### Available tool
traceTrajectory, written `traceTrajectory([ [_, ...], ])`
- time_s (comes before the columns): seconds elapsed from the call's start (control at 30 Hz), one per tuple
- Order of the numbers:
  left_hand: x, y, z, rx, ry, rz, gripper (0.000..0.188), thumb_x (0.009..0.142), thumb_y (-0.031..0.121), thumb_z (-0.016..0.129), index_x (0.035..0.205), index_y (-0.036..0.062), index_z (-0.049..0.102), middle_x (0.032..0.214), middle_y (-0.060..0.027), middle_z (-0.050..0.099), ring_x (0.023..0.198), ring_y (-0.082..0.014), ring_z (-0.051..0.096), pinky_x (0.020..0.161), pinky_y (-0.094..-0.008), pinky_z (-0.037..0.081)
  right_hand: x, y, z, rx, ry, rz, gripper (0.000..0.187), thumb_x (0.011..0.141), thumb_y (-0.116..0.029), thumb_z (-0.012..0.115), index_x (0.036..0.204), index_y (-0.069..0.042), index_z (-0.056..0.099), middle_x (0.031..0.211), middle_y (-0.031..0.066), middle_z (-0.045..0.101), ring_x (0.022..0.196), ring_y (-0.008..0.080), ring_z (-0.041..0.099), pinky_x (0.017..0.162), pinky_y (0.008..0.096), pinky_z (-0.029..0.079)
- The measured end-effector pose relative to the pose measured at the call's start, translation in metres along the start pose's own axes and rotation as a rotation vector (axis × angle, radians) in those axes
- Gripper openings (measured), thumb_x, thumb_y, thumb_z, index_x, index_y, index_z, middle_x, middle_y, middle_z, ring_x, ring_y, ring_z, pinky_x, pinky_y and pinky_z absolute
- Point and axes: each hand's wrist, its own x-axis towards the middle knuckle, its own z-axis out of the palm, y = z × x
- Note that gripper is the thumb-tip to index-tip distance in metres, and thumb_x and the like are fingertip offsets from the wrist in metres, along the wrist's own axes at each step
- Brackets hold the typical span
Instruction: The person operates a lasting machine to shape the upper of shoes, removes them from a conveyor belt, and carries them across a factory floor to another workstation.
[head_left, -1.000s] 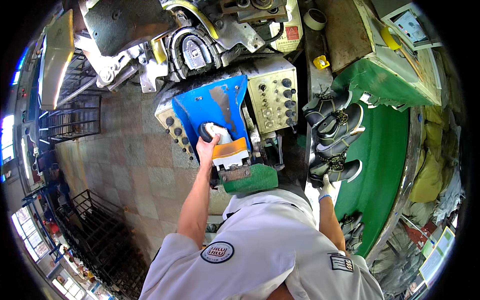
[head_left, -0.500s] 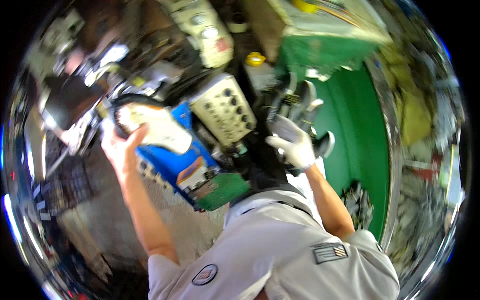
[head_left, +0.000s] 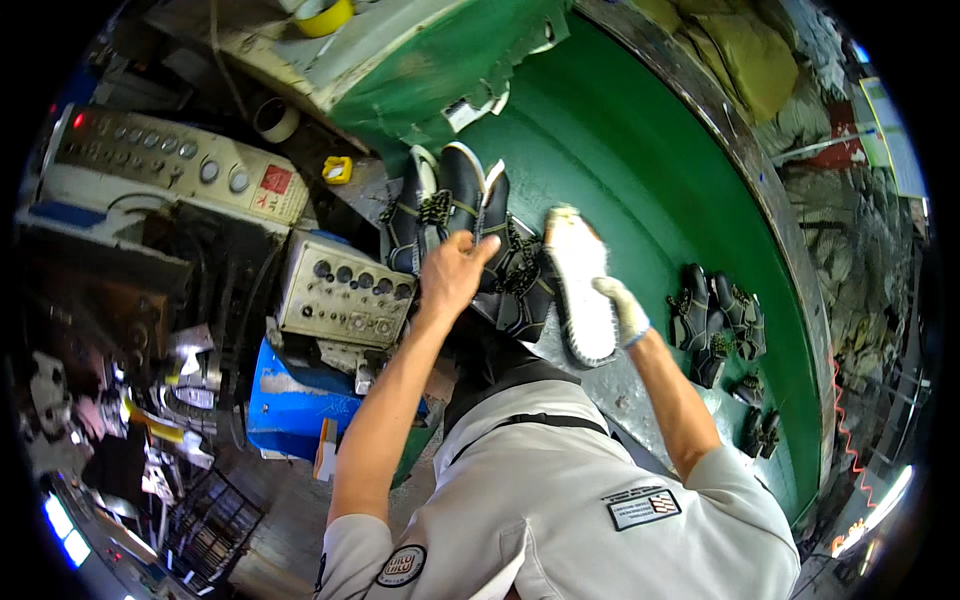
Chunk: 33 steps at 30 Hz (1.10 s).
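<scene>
Several black lace-up shoes (head_left: 460, 190) stand packed together on the green surface in front of me. My left hand (head_left: 458, 278), bare, is closed at the near end of one of them, its thumb pointing right. Part of its grip is hidden behind the fingers. To the right, my right hand (head_left: 625, 312), in a white glove, grips a shoe (head_left: 582, 290) by its side. That shoe is turned over, its white underside up with a ridged edge along the rim. It is close beside the packed shoes.
Left of the shoes stand a control box (head_left: 345, 290) with black knobs and a longer control panel (head_left: 170, 165). A blue machine part (head_left: 290, 405) is below them. More black shoes (head_left: 715, 320) sit farther right in the green trough (head_left: 640, 170). A yellow tape roll (head_left: 322, 17) lies at the top.
My view has swung right, toward the green trough. My left hand has left the machine, where it held a white-bottomed shoe, for the black shoes. My right hand now holds an overturned shoe.
</scene>
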Motion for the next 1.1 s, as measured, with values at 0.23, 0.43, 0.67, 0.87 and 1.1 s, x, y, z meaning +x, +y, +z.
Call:
traceTrajectory([
  [0.23,-0.004,-0.02,0.208,0.563,-0.038,0.232,0.11,0.075,0.051,0.086,0.146,-0.0151,0.036,0.124,-0.0338,0.064,0.112,-0.0444,0.066,0.096,-0.0503,0.053,-0.008,-0.043,-0.198,-1.179,0.924,-0.069,0.087,0.086,-0.058,0.074,0.143,0.003,0.052,0.128,0.0258,0.068,0.116,0.0414,0.066,0.101,0.0416,0.051],
  [0.43,0.031,-0.034,0.209,0.422,-0.337,-0.089,0.097,0.074,0.042,0.086,0.138,-0.0161,0.042,0.121,-0.0335,0.065,0.111,-0.0426,0.067,0.096,-0.0502,0.052,0.049,-0.041,-0.142,-1.344,0.927,-0.425,0.076,0.087,-0.033,0.081,0.145,0.005,0.051,0.144,0.0286,0.057,0.134,0.037,0.056,0.114,0.0392,0.042],
  [0.67,0.056,0.07,0.018,0.444,-0.305,-0.173,0.083,0.071,0.052,0.084,0.12,-0.0089,0.057,0.099,-0.0271,0.074,0.094,-0.0423,0.073,0.085,-0.0471,0.058,0.174,0.004,-0.027,-0.743,0.223,-0.221,0.092,0.086,-0.036,0.085,0.152,0.01,0.04,0.137,0.0234,0.064,0.122,0.0246,0.064,0.101,0.0344,0.052],
  [0.87,0.138,0.006,-0.035,0.637,-0.082,-0.163,0.101,0.073,0.052,0.085,0.146,-0.0043,0.042,0.132,-0.0313,0.064,0.121,-0.0436,0.063,0.104,-0.0461,0.05,0.255,0.013,0.079,-0.953,0.294,-0.211,0.097,0.068,-0.057,0.088,0.137,0.002,0.056,0.128,0.028,0.066,0.119,0.0405,0.064,0.105,0.044,0.049],
  [1.1,0.155,-0.094,-0.066,-0.051,-0.099,-0.284,0.104,0.079,0.049,0.086,0.153,-0.0059,0.04,0.143,-0.0292,0.058,0.135,-0.0364,0.056,0.113,-0.0394,0.043,0.265,-0.016,0.07,-0.911,0.099,-0.035,0.062,0.07,-0.045,0.088,0.11,0.0,0.071,0.096,0.0159,0.077,0.09,0.0269,0.074,0.087,0.0385,0.056],
])
